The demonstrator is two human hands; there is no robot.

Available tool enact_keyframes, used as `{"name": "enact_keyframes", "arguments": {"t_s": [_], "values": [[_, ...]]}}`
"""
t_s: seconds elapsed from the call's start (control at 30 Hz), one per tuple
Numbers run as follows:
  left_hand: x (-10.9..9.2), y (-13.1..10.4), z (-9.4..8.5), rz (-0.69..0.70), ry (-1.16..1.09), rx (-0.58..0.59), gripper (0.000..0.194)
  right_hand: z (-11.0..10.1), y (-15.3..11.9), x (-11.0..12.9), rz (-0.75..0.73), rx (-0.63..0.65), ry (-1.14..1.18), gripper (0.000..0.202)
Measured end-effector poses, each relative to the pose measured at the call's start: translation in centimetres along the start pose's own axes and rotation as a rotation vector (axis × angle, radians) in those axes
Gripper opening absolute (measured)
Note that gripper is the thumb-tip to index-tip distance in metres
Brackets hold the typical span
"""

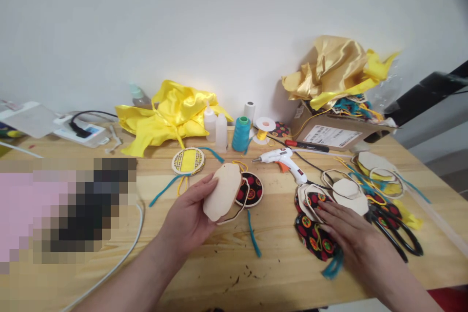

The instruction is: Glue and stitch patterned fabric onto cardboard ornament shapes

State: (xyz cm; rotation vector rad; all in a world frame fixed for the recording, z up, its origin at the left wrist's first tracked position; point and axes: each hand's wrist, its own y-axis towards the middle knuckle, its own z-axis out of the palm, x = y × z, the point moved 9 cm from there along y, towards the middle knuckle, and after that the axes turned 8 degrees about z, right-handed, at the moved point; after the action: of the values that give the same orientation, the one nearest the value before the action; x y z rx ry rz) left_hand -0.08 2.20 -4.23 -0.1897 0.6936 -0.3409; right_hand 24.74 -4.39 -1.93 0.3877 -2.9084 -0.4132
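My left hand (193,209) is closed round a pale scalloped wooden piece (224,192), with a thin wooden outline frame (237,212) behind it. Just beyond them lies a round patterned disc (255,189) with a teal tassel (253,234). My right hand (345,226) rests with extended fingers on a small pile of wooden frames and dark floral fabric pieces (311,236) with a teal tassel. Its thumb is partly hidden. A white glue gun (283,160) lies behind the pile. Black-handled scissors (402,234) are to the right of my right hand.
Yellow satin fabric (168,112), glue bottles (221,132) and a teal thread spool (242,134) stand along the wall. A cardboard box (325,129) heaped with fabric is at the back right. Left are a round yellow ornament (187,161), a white cable (135,239) and a pixelated area.
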Motion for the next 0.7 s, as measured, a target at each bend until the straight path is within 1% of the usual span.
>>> {"name": "enact_keyframes", "arguments": {"t_s": [0.07, 0.13, 0.2, 0.27, 0.33, 0.37, 0.4, 0.43, 0.47, 0.5, 0.57, 0.63, 0.67, 0.7], "values": [[-0.2, 0.0, 0.1, 0.013, -0.003, 0.015, 0.017, -0.5, 0.3, 0.0, 0.024, 0.006, 0.052, 0.029], [-0.4, 0.1, 0.2, 0.026, -0.015, 0.017, 0.016, -1.6, 0.6, -0.2, 0.07, -0.036, 0.103, 0.028], [-0.6, 0.1, 0.6, 0.036, -0.031, 0.028, 0.017, -3.2, 0.9, -0.8, 0.166, -0.144, 0.145, 0.027], [-0.8, 0.1, 1.0, 0.049, -0.049, 0.034, 0.017, -5.2, 0.9, -1.7, 0.325, -0.287, 0.153, 0.026], [-0.9, 0.0, 1.1, 0.052, -0.061, 0.031, 0.016, -7.0, 0.6, -2.2, 0.466, -0.397, 0.106, 0.026], [-0.9, 0.0, 1.1, 0.053, -0.064, 0.027, 0.016, -7.9, 0.4, -2.0, 0.5, -0.455, 0.061, 0.025], [-0.9, 0.0, 1.1, 0.054, -0.064, 0.023, 0.017, -8.7, 0.3, -1.3, 0.481, -0.504, 0.008, 0.023], [-0.9, 0.0, 1.1, 0.055, -0.062, 0.022, 0.017, -8.9, 0.4, -0.1, 0.402, -0.515, -0.043, 0.021], [-0.8, -0.1, 1.1, 0.055, -0.058, 0.022, 0.017, -8.7, 0.7, 1.6, 0.272, -0.491, -0.086, 0.021], [-0.8, -0.1, 1.1, 0.054, -0.056, 0.023, 0.018, -7.8, 1.0, 3.5, 0.121, -0.438, -0.112, 0.024], [-0.6, -0.1, 1.0, 0.044, -0.051, 0.029, 0.018, -4.7, 1.1, 7.4, -0.177, -0.248, -0.115, 0.03], [-0.4, -0.1, 1.1, 0.029, -0.049, 0.039, 0.02, -2.0, 1.0, 9.9, -0.306, -0.135, -0.09, 0.033], [-0.4, -0.1, 1.0, 0.023, -0.048, 0.04, 0.02, -0.8, 1.2, 10.7, -0.315, -0.093, -0.078, 0.032], [-0.3, -0.1, 0.9, 0.017, -0.045, 0.039, 0.02, 0.1, 1.5, 11.1, -0.289, -0.044, -0.063, 0.031]]}}
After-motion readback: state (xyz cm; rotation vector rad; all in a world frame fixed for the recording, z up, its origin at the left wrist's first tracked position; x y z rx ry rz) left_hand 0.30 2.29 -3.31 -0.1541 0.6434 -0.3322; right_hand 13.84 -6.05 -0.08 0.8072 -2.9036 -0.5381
